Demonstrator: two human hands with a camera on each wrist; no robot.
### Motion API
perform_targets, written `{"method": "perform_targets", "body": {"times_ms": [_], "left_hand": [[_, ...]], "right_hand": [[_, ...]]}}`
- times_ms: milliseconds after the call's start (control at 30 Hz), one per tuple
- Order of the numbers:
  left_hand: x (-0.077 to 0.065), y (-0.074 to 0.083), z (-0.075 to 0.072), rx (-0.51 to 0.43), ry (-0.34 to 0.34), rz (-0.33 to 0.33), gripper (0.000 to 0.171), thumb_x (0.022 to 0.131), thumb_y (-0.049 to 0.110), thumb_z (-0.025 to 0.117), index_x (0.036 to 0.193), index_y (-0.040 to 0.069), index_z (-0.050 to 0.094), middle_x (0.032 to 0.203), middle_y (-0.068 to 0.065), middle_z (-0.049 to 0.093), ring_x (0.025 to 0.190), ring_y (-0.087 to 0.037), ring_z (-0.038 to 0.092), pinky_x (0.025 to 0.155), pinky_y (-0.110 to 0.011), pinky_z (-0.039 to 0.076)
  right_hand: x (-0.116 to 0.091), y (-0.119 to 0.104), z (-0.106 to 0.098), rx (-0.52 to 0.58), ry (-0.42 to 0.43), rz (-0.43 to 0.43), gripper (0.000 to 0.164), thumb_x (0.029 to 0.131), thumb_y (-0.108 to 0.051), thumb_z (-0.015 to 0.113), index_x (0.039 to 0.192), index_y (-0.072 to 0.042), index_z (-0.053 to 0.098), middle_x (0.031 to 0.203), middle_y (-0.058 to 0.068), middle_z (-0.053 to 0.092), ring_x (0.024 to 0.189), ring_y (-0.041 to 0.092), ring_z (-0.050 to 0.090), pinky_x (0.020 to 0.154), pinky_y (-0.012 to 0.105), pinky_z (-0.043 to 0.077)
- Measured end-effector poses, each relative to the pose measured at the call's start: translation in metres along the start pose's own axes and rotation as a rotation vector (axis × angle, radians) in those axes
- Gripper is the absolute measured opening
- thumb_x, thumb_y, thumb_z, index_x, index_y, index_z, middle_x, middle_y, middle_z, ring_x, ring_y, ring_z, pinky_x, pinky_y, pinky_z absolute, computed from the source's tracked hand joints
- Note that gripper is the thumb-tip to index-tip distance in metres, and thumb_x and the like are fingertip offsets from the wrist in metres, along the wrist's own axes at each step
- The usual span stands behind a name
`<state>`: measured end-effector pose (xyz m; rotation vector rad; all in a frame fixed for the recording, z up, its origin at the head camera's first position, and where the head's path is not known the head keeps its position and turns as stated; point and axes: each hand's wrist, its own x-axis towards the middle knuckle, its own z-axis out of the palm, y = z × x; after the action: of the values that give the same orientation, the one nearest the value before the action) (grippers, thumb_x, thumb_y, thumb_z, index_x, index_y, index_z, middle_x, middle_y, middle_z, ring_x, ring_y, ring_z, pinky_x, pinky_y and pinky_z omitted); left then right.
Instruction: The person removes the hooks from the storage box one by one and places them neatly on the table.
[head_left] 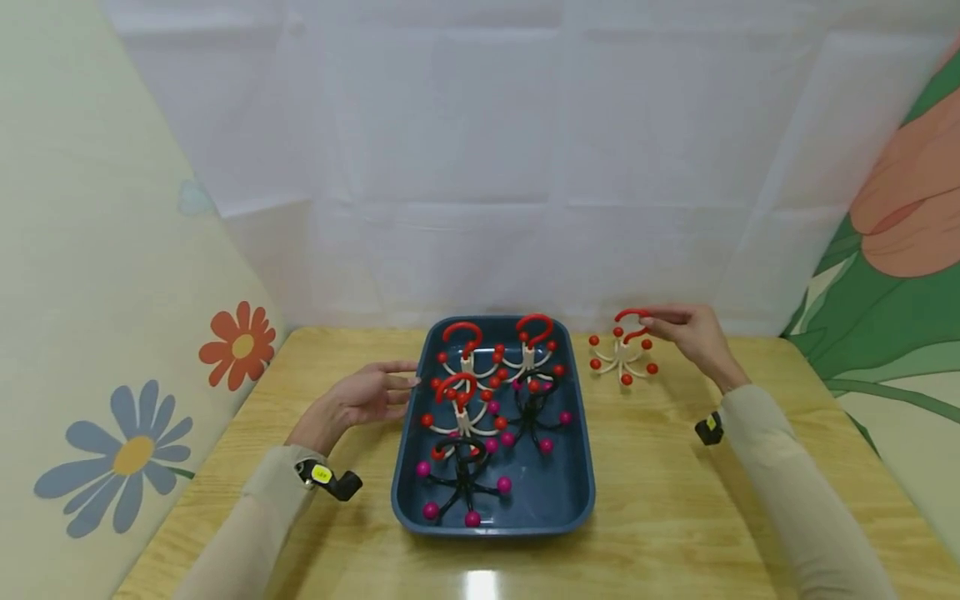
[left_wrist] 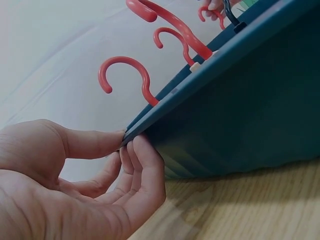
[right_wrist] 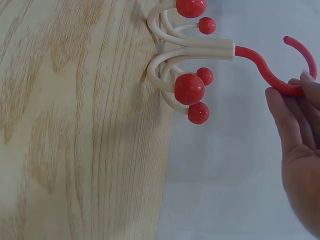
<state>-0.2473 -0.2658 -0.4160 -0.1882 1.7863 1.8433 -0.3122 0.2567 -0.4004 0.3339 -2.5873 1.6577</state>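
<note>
My right hand pinches the red hook of a cream multi-arm hook hanger with red ball tips. In the right wrist view, thumb and fingers close on the hook's bend, and the curved arms are at the tabletop. A dark blue tray stands left of it. At the tray's left side, my left hand grips the rim, thumb at the edge and fingers curled against the outer wall. Inside lie three cream hangers with red hooks and two black hangers with magenta ball tips.
Light wooden tabletop surrounds the tray. A white cloth hangs along the back edge, and flower-patterned panels flank the table on both sides.
</note>
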Motion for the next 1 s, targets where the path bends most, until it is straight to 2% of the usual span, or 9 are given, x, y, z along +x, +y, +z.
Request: {"method": "perform_targets", "body": {"times_ms": [267, 400, 467, 567, 667, 767, 867, 900, 1000], "left_hand": [[0.001, -0.001, -0.001, 0.006, -0.004, 0.004, 0.056, 0.108, 0.01, 0.055, 0.159, 0.003, 0.034, 0.105, 0.001, 0.071, 0.094, -0.014, 0.067, 0.084, -0.03, 0.059], [0.003, -0.003, 0.0, 0.008, -0.006, 0.004, 0.056, 0.108, 0.01, 0.055, 0.159, 0.003, 0.034, 0.105, 0.001, 0.071, 0.095, -0.014, 0.067, 0.084, -0.03, 0.058], [0.004, -0.004, 0.0, 0.005, -0.011, 0.002, 0.056, 0.108, 0.01, 0.055, 0.159, 0.003, 0.034, 0.106, 0.001, 0.071, 0.095, -0.014, 0.066, 0.085, -0.03, 0.058], [0.005, -0.005, -0.001, 0.001, -0.015, 0.006, 0.055, 0.108, 0.01, 0.054, 0.159, 0.003, 0.034, 0.106, 0.001, 0.071, 0.095, -0.014, 0.067, 0.085, -0.03, 0.058], [0.005, -0.004, -0.002, -0.002, -0.011, 0.011, 0.055, 0.109, 0.01, 0.054, 0.159, 0.004, 0.033, 0.106, 0.002, 0.073, 0.095, -0.013, 0.069, 0.085, -0.03, 0.058], [0.005, -0.004, -0.003, -0.001, -0.014, 0.013, 0.056, 0.109, 0.011, 0.054, 0.16, 0.003, 0.032, 0.105, 0.002, 0.074, 0.094, -0.013, 0.07, 0.085, -0.03, 0.059], [0.005, -0.004, -0.003, -0.006, -0.016, 0.012, 0.057, 0.109, 0.011, 0.054, 0.16, 0.003, 0.032, 0.104, 0.003, 0.075, 0.094, -0.012, 0.07, 0.085, -0.03, 0.059], [0.006, -0.004, -0.004, -0.007, -0.015, 0.012, 0.057, 0.108, 0.01, 0.054, 0.16, 0.003, 0.032, 0.104, 0.003, 0.074, 0.094, -0.012, 0.07, 0.085, -0.03, 0.059], [0.006, -0.005, -0.004, -0.008, -0.011, 0.011, 0.057, 0.108, 0.011, 0.055, 0.16, 0.004, 0.033, 0.104, 0.003, 0.073, 0.094, -0.013, 0.069, 0.084, -0.03, 0.059]], "right_hand": [[-0.001, -0.003, 0.0, -0.028, 0.011, 0.005, 0.041, 0.101, -0.023, 0.072, 0.134, 0.002, 0.069, 0.127, 0.028, 0.071, 0.091, -0.003, 0.075, 0.082, 0.015, 0.059], [-0.003, -0.005, 0.0, -0.124, 0.029, 0.009, 0.042, 0.102, -0.029, 0.071, 0.134, -0.002, 0.07, 0.128, 0.026, 0.072, 0.094, -0.002, 0.074, 0.09, 0.025, 0.06], [-0.004, -0.006, 0.0, -0.182, 0.043, 0.012, 0.041, 0.103, -0.031, 0.07, 0.134, -0.004, 0.071, 0.129, 0.023, 0.073, 0.1, 0.007, 0.075, 0.094, 0.036, 0.06], [-0.005, -0.009, 0.0, -0.225, 0.055, 0.02, 0.043, 0.103, -0.032, 0.069, 0.136, -0.004, 0.069, 0.132, 0.022, 0.072, 0.114, 0.026, 0.074, 0.1, 0.05, 0.058], [-0.006, -0.017, 0.0, -0.228, 0.064, 0.019, 0.048, 0.102, -0.033, 0.07, 0.139, -0.002, 0.067, 0.137, 0.023, 0.069, 0.126, 0.041, 0.068, 0.102, 0.056, 0.056], [-0.01, -0.027, 0.002, -0.229, 0.073, 0.016, 0.052, 0.101, -0.034, 0.072, 0.141, -0.002, 0.065, 0.141, 0.025, 0.066, 0.128, 0.043, 0.066, 0.099, 0.049, 0.059], [-0.014, -0.037, 0.005, -0.219, 0.069, -0.001, 0.053, 0.1, -0.035, 0.073, 0.141, -0.003, 0.065, 0.142, 0.026, 0.065, 0.128, 0.044, 0.067, 0.089, 0.031, 0.062], [-0.016, -0.04, 0.006, -0.214, 0.065, -0.01, 0.052, 0.1, -0.035, 0.074, 0.141, -0.003, 0.065, 0.141, 0.026, 0.066, 0.127, 0.044, 0.067, 0.087, 0.028, 0.062], [-0.02, -0.049, 0.012, -0.199, 0.041, -0.042, 0.049, 0.1, -0.03, 0.073, 0.141, -0.004, 0.065, 0.137, 0.027, 0.067, 0.125, 0.045, 0.068, 0.09, 0.034, 0.063]]}}
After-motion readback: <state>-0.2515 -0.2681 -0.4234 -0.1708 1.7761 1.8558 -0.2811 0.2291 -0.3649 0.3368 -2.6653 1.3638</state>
